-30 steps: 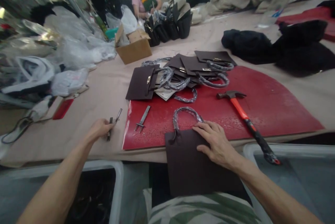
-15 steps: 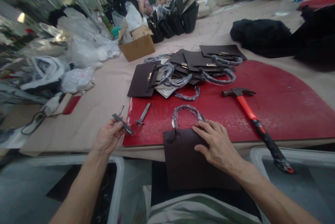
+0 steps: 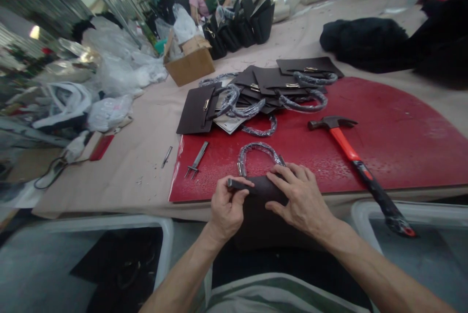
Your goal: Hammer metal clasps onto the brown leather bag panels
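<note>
A flat metal punch is pinched between the thumb and fingers of my left hand, over the upper left part of a dark brown leather bag panel. My right hand lies on the panel's upper right with its fingers spread. The panel lies over the table's front edge, its lower part hanging down in shadow. Its handle, wrapped in clear plastic, arches up onto a red board. A two-pronged punch and a thin metal rod lie left of my hands.
A hammer with a red and black handle lies at right, its grip end past the table edge. Similar bag panels are piled behind. Farther back are a cardboard box, black bags and a person. Plastic bins stand below the edge.
My left hand has moved right, bringing the metal punch from beside the two-pronged one to the bag panel. The panel's lower part has tipped down. My right hand stays on it.
</note>
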Tool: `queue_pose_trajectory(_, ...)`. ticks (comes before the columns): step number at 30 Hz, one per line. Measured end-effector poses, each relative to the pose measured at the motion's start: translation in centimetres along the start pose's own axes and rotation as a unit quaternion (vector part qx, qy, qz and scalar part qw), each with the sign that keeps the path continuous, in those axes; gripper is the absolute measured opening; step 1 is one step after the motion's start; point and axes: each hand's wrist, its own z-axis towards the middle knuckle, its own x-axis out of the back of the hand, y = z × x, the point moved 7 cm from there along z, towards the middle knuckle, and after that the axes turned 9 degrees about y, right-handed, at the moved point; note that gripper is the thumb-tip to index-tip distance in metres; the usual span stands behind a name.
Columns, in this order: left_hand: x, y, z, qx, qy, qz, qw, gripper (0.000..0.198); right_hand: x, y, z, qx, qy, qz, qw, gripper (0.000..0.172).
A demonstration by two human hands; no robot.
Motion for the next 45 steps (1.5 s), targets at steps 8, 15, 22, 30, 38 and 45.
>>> queue_pose_trajectory(8, -0.6, 1.7, -0.7, -0.177, -0.003, 0.107, 0.978, 0.018, 0.2, -0.1, 0.1, 0.003, 0.007, -0.002, 1.0, 0.06)
queue_pose_trajectory(15, -0.5, 0.9, -0.7, -0.101, 0.015, 0.086, 0.991, 0.017, 0.0, 0.0, 0.2, 0.001, 0.011, 0.004, 1.0, 0.061)
queue_pose_trajectory(22, -1.5, -1.1, -1.0, 0.014, 0.002, -0.006, 1.0, 0.015, 0.1, -0.1, 0.0, -0.001, 0.014, 0.005, 1.0, 0.06)
queue_pose_trajectory(30, -1.7, -2.1, -1.4, 0.078, 0.019, -0.062, 0.995, 0.015, 0.1, 0.0, 0.0, -0.006, 0.015, 0.009, 1.0, 0.06)
queue_pose_trajectory(38, -1.9, -1.9, -1.2, 0.08, 0.01, -0.057, 0.995, 0.015, 0.4, -0.2, 0.1, -0.007, 0.012, 0.013, 1.0, 0.059)
queue_pose_trajectory(45, -2.2, -0.1, -0.6, -0.047, -0.007, 0.083, 0.995, 0.01, 0.3, -0.2, 0.1, -0.003, 0.013, 0.01, 1.0, 0.059)
